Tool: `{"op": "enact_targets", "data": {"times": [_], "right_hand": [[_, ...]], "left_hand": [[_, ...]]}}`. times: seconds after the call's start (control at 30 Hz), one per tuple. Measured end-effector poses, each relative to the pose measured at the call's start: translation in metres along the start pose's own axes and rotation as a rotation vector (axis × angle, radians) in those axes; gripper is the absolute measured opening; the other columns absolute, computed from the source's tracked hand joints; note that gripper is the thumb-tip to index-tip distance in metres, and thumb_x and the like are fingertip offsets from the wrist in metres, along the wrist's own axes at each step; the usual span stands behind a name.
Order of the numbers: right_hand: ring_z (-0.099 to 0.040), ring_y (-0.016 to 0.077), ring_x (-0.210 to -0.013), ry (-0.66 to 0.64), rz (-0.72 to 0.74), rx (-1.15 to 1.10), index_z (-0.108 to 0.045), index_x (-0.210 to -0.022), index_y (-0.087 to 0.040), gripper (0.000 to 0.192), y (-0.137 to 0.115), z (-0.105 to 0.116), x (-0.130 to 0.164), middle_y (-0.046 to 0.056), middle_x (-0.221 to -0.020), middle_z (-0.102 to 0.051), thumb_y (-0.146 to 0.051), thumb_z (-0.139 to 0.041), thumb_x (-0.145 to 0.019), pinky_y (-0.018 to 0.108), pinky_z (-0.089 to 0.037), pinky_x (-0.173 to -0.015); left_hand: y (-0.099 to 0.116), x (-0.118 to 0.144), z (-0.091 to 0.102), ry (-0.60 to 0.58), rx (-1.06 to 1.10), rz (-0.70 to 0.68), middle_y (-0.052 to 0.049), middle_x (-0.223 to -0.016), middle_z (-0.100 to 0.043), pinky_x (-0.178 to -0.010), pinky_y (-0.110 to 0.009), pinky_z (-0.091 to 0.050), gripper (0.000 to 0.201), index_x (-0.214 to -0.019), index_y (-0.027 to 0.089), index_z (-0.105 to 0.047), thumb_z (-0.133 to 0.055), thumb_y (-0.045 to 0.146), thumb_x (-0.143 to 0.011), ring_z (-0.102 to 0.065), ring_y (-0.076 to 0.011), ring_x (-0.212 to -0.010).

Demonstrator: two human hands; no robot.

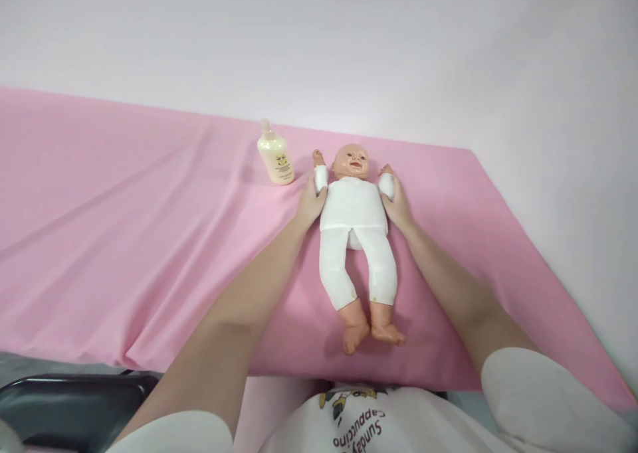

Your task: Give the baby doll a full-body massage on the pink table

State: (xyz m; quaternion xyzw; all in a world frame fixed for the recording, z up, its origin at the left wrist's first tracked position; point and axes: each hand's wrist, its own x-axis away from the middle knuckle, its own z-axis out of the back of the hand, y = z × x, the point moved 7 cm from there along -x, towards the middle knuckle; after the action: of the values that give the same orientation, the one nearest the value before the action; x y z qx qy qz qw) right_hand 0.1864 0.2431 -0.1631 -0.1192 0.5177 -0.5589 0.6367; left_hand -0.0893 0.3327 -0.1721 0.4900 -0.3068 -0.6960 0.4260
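A baby doll [353, 204] with a white cloth body lies on its back, head away from me and bare feet toward me. My left hand [310, 202] is closed around the doll's raised arm on the left side. On the other side, my right hand [397, 204] grips the doll's other arm, which is bent up too. Some of my fingers are hidden behind the doll's arms. Left of the doll's head stands a pale yellow pump bottle [277, 157] with a printed label, apart from my left hand.
A pink cloth [164, 240] with folds on the left covers the table. Its far edge meets a plain white wall [319, 48]. A black chair [74, 403] is below the table edge at the lower left.
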Motion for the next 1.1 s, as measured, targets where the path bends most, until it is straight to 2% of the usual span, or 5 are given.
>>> {"op": "enact_targets", "data": {"times": [0.13, 0.3, 0.53, 0.8, 1.1], "right_hand": [[-0.04, 0.0307, -0.151, 0.149, 0.062, -0.089, -0.016, -0.161, -0.023, 0.085, -0.016, 0.009, 0.002, 0.017, -0.164, -0.036, -0.051, -0.06, -0.094, 0.056, -0.039, -0.122], [-0.043, 0.0302, -0.15, 0.229, 0.216, -0.037, -0.022, -0.16, -0.025, 0.081, -0.038, 0.013, 0.006, 0.016, -0.162, -0.039, -0.046, -0.063, -0.093, 0.054, -0.04, -0.122], [-0.066, 0.0303, -0.122, 0.085, 0.263, 0.079, -0.056, -0.133, -0.022, 0.047, -0.047, 0.002, 0.009, 0.012, -0.128, -0.07, -0.035, -0.065, -0.089, 0.05, -0.053, -0.111], [-0.065, 0.0313, -0.124, 0.09, 0.239, 0.04, -0.056, -0.13, -0.02, 0.045, -0.048, 0.003, 0.009, 0.015, -0.132, -0.068, -0.032, -0.064, -0.087, 0.051, -0.051, -0.112], [-0.027, 0.0276, -0.159, 0.056, 0.062, 0.032, -0.009, -0.164, -0.02, 0.082, -0.021, -0.005, 0.004, 0.018, -0.168, -0.028, -0.06, -0.043, -0.101, 0.054, -0.029, -0.129]], "left_hand": [[0.018, 0.003, 0.007, 0.089, 0.057, -0.077, -0.016, -0.14, -0.06, -0.107, -0.042, -0.052, 0.082, -0.159, 0.022, -0.028, -0.069, 0.045, -0.091, -0.064, -0.0282, -0.124], [0.053, 0.015, 0.005, 0.081, -0.027, -0.278, -0.01, -0.12, -0.07, -0.107, -0.044, -0.052, 0.058, -0.131, 0.02, -0.06, -0.079, 0.04, -0.08, -0.067, -0.0275, -0.115], [0.063, 0.019, -0.009, -0.117, -0.091, -0.305, -0.007, -0.104, -0.077, -0.096, -0.043, -0.056, 0.027, -0.103, 0.021, -0.07, -0.075, 0.032, -0.079, -0.071, -0.0251, -0.099], [0.065, 0.02, -0.008, -0.102, -0.091, -0.287, -0.007, -0.104, -0.076, -0.098, -0.043, -0.056, 0.025, -0.101, 0.021, -0.068, -0.073, 0.032, -0.08, -0.07, -0.0255, -0.1], [0.032, 0.005, -0.003, -0.012, -0.022, -0.178, -0.019, -0.149, -0.055, -0.123, -0.051, -0.037, 0.059, -0.146, 0.018, -0.046, -0.06, 0.048, -0.096, -0.051, -0.0313, -0.143]]}}
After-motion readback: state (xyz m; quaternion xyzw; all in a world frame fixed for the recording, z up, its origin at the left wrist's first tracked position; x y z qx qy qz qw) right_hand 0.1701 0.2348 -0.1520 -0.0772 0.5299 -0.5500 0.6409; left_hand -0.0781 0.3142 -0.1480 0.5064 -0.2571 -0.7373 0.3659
